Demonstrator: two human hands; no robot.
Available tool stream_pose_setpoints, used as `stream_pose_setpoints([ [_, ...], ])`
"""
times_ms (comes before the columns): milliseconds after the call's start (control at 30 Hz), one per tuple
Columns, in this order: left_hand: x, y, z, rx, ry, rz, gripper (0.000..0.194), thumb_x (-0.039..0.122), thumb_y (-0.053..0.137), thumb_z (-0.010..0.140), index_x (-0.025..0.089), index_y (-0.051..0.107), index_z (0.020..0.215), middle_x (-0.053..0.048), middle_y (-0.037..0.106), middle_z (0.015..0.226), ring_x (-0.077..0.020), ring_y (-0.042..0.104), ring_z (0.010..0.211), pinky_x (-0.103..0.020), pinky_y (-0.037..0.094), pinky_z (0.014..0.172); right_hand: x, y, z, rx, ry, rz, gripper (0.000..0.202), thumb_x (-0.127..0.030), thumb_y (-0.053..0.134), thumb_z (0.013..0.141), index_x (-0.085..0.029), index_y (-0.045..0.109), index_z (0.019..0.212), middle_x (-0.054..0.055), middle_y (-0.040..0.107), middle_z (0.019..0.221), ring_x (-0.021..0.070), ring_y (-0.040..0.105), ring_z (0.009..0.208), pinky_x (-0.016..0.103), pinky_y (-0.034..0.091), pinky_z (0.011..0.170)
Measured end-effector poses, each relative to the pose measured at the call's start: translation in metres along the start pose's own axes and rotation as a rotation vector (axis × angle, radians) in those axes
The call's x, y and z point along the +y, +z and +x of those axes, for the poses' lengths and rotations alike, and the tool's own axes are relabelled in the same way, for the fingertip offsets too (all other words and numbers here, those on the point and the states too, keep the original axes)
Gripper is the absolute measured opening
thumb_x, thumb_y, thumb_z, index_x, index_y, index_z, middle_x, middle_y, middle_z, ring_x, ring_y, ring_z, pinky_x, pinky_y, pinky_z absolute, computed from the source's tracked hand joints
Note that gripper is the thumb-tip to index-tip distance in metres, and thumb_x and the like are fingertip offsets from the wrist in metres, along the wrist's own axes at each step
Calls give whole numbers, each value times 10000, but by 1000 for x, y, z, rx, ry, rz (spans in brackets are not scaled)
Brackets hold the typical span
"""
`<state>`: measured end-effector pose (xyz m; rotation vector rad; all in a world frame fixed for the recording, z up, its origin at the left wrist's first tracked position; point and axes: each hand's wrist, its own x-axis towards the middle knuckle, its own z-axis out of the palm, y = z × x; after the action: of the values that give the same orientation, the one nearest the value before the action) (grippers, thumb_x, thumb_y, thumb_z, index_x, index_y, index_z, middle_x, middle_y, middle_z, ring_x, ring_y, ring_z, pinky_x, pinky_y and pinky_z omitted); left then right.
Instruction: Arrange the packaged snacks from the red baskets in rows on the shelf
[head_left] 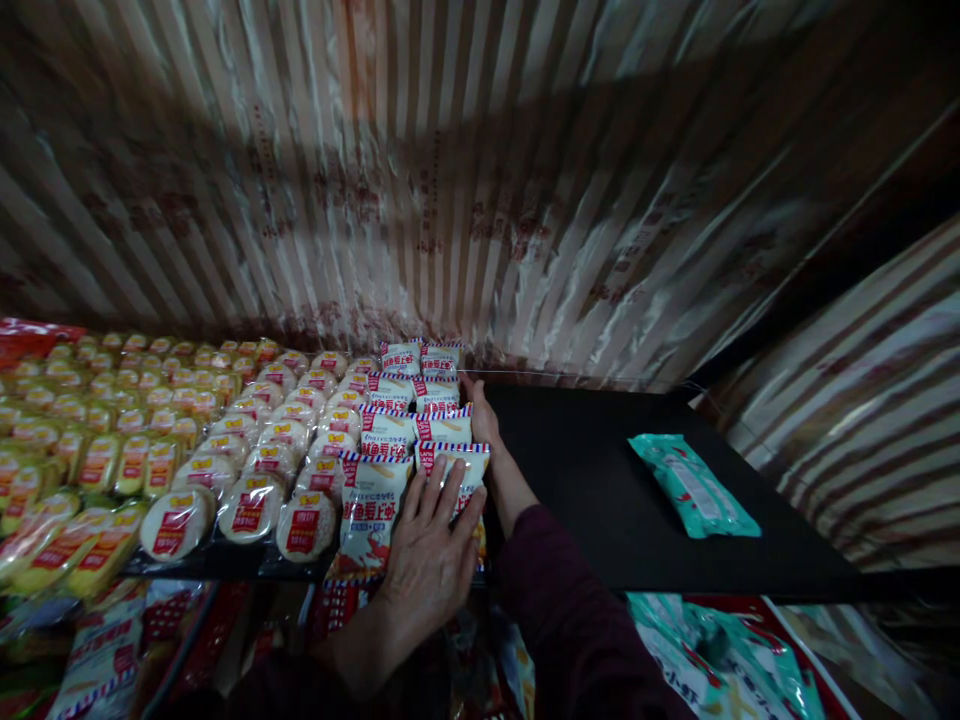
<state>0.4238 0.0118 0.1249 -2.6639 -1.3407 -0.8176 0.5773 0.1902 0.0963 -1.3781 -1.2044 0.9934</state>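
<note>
Two columns of white snack packets with red lettering and striped edges stand in rows on the shelf. My left hand (433, 535) lies with its fingers stretched out against the front faces of the nearest packets, a left packet (369, 510) and a right packet (469, 465) that it partly covers. Farther back, my right hand (491, 430) rests flat along the right side of the column, beside the rear packets (437, 392). Part of its fingers is hidden behind the packets. Neither hand is closed round anything.
Round white rice crackers (251, 505) in clear wrappers stand left of the packets, with yellow-wrapped snacks (101, 460) beyond. A teal packet (694, 487) lies on the black shelf (574, 480) at right. More teal packets (720, 650) fill a lower box. Striped plastic sheeting (450, 200) hangs behind.
</note>
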Motion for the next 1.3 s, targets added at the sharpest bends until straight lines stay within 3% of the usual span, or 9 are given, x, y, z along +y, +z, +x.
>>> stream_pose_setpoints([
  [200,-1,3,-2,-1,-5,-16,541,343,527,856,245,427,1378,-88,214,1555,-317,138,1435,-525,196,1141,-6,5,-3,29,31,-13,738,-729,202,845,-266,541,1310,9,569,1332,227,472,1281,345,288,1093],
  [400,0,-2,-1,-3,6,2,622,356,523,860,256,322,1440,-88,164,1568,-317,138,1435,-530,190,1140,0,4,-6,48,-66,86,689,-697,293,851,-238,555,1294,29,563,1341,216,473,1279,339,294,1096],
  [633,0,-3,6,-13,-4,-7,595,376,494,874,238,339,1431,-111,181,1561,-323,130,1436,-555,164,1140,12,-6,-6,109,-52,173,649,-684,387,831,-223,600,1236,34,545,1358,214,441,1313,386,256,1134],
  [800,3,0,0,16,45,-17,612,373,488,883,243,300,1450,-120,187,1558,-322,120,1438,-559,149,1137,5,-17,-25,129,-27,238,698,-692,407,819,-171,585,1249,92,526,1372,230,451,1306,399,295,1119],
  [1033,9,2,-7,11,83,-22,601,355,512,868,233,340,1431,-135,187,1555,-328,133,1434,-558,191,1127,-4,-39,-91,263,-30,273,639,-664,428,824,-167,643,1164,122,597,1290,259,525,1233,444,362,1067],
  [1200,20,-2,-20,17,147,-94,489,242,504,853,127,475,1327,-174,268,1521,-320,124,1436,-541,255,1123,-14,-34,-171,319,-59,188,523,-590,470,841,-174,669,1088,102,643,1220,243,559,1175,420,377,1056],
  [1300,34,-4,-38,3,213,-178,428,138,450,835,99,541,1251,-163,356,1482,-277,153,1436,-492,321,1115,-17,-24,-228,282,-60,134,427,-524,462,873,-212,650,1097,76,659,1182,223,577,1135,391,404,1034],
])
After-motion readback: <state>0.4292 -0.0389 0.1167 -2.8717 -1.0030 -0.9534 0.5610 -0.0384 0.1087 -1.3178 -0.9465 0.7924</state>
